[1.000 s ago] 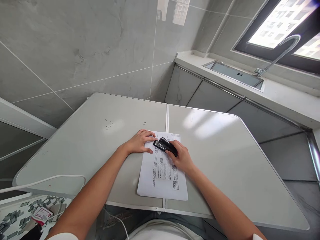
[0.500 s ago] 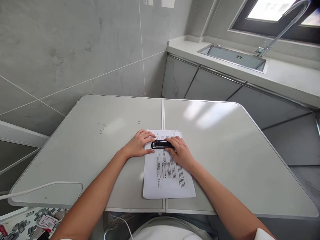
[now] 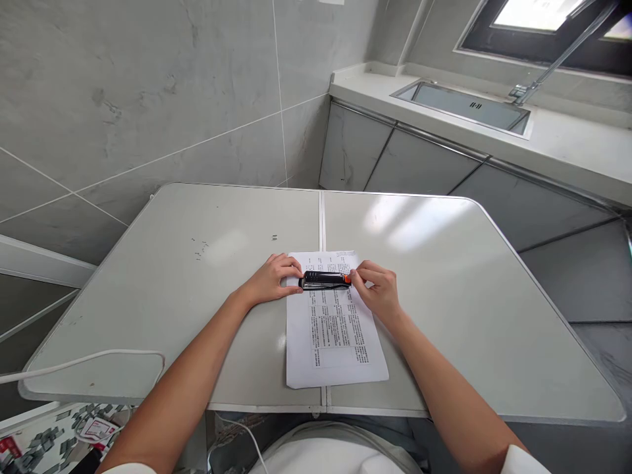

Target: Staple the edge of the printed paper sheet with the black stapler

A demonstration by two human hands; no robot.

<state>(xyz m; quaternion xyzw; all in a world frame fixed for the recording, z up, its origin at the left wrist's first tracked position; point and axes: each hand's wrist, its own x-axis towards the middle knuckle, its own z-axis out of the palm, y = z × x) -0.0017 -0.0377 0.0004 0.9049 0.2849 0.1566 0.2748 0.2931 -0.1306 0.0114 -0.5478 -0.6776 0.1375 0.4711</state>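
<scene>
A black stapler (image 3: pixel 323 278) with an orange tip at its right end lies crosswise over the upper part of the printed sheets (image 3: pixel 338 339). At the stapler's left end, my left hand (image 3: pixel 276 278) grips it between thumb and fingers. My right hand (image 3: pixel 379 288) pinches the orange end, its other fingers curled in. Beyond the paper, two small staple strips (image 3: pixel 274 237) rest on the table, and several loose staples (image 3: pixel 200 250) are scattered further left.
The pale folding table (image 3: pixel 459 329) has a seam down its middle. A white cable (image 3: pixel 89 359) runs over its left front corner. Behind, a counter holds a sink (image 3: pixel 461 108) with a tall faucet (image 3: pixel 557 62). A grey tiled wall (image 3: pixel 172 85) stands at back left.
My right hand has slid right, from the top of the stapler to its right end, exposing the orange tip. My left hand stays at the left end. The view has shifted slightly.
</scene>
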